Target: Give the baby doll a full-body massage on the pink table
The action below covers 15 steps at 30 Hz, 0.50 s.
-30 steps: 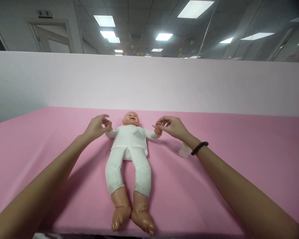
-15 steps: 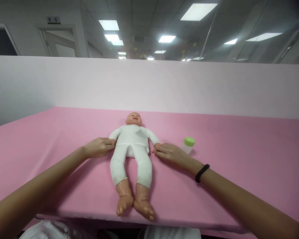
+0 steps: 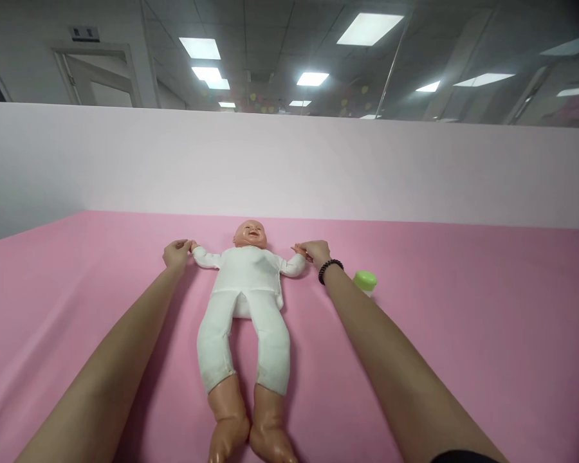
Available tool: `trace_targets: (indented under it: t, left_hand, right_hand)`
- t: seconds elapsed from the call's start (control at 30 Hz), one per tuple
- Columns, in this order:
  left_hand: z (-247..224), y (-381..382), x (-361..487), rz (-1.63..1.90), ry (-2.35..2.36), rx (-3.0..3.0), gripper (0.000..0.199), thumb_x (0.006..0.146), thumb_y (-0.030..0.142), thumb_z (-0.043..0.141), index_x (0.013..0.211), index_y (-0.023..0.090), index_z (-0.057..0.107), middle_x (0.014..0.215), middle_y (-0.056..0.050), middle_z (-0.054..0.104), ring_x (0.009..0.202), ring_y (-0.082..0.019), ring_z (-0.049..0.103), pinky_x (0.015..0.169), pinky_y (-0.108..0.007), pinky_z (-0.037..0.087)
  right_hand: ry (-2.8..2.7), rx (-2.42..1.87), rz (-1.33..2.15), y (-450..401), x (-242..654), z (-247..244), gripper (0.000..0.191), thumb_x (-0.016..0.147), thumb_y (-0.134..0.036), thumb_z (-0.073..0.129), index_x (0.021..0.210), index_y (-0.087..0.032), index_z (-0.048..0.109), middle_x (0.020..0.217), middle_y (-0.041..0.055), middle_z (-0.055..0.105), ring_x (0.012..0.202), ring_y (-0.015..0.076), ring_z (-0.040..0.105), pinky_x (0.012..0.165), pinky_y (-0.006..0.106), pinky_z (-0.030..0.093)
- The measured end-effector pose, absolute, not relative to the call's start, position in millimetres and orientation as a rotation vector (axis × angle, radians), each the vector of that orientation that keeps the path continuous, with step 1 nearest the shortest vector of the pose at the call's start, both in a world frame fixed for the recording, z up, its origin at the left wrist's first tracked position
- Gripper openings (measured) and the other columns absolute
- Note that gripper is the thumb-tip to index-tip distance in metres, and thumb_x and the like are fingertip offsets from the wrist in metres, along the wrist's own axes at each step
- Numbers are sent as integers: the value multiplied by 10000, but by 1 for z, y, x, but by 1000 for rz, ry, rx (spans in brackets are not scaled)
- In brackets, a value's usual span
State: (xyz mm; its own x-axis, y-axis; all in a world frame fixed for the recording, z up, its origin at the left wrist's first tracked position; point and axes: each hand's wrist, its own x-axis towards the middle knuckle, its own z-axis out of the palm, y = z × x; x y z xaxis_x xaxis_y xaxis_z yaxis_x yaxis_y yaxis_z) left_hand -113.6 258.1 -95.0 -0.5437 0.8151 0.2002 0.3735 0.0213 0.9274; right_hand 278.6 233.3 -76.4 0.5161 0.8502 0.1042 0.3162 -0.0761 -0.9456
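Observation:
A baby doll (image 3: 248, 280) with a white cloth body lies face up, its feet toward me and its arms spread out to the sides. My left hand (image 3: 177, 252) is closed on the doll's hand at the left, level with its shoulder. On the other side my right hand (image 3: 316, 252), with a black beaded bracelet (image 3: 329, 270) at the wrist, pinches the doll's other hand. Both doll arms bend outward and slightly up. The doll's toes reach the bottom edge of the view.
Pink cloth (image 3: 463, 321) covers the table under the doll. A small container with a green lid (image 3: 365, 280) stands right of my right wrist, partly hidden by my forearm. Behind the table runs a low white wall (image 3: 289, 167) with glass above it.
Both my hands have moved up and away from me, carrying the doll's hands from beside its hips to shoulder height. The view has shifted a little.

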Motion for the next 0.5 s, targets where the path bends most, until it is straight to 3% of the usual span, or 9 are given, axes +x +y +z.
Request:
trace_targets:
  t: [0.13,0.23,0.33,0.5]
  left_hand:
    - [-101,272,-117,1342,1973,1337,63,737,274,734,751,213,745,929,-110,761,1050,-357,667,1035,-519,413]
    - [-104,275,-123,1197,2054,1445,94,729,338,747,769,253,755,913,-79,764,1079,-362,651,1095,-563,311]
    - [-105,274,-128,1289,1930,1410,196,744,354,722,895,232,750,971,-81,762,1016,-308,678,1029,-491,414]
    - [-83,254,-111,1626,1761,1432,363,808,328,647,1134,172,679,1146,-105,714,1030,-237,675,870,-342,527]
  right_hand:
    - [-980,-1764,606,244,280,-93,116,568,-99,786,613,-127,684,653,129,703,649,238,658,508,286,466]
    - [-1006,-1749,596,242,279,-100,123,554,-96,790,597,-140,684,651,121,702,681,249,674,550,291,491]
    - [-1020,-1663,581,237,277,-98,90,628,-135,764,705,-133,719,734,101,730,752,229,698,636,277,546]
    - [-1104,-1393,453,217,274,-73,261,766,-216,709,1016,-140,718,1032,75,747,993,187,694,916,307,568]
